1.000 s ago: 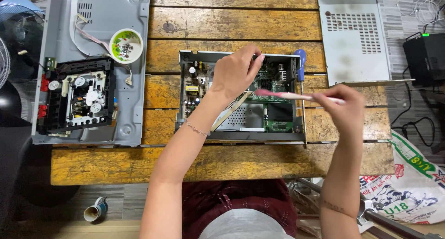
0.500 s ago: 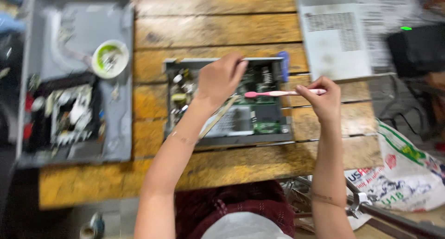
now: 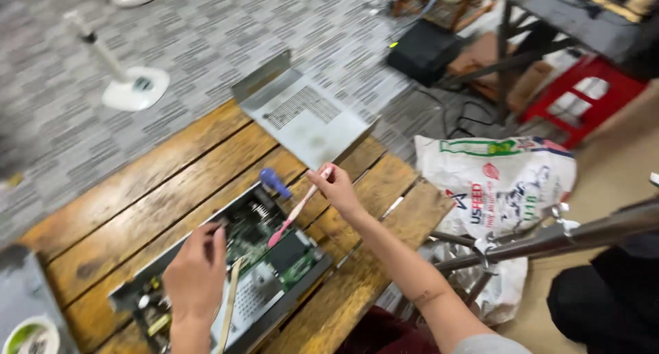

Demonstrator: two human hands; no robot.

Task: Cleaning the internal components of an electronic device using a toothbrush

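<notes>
Since a second ago the view has swung right; right hand (image 3: 338, 184) fingers pinch a pink toothbrush (image 3: 296, 208) over the opened player (image 3: 233, 272) on the worktop (image 3: 137, 210), left hand (image 3: 195, 275) fingers pressed on its circuit board (image 3: 244, 234)

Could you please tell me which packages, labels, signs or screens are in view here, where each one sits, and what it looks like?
Printed sack: on the floor right of the wooden table, crumpled, white with a green band and red and blue print.
Black box: on the floor beyond the table, a small green light on its corner.
No screens or signs show.
</notes>
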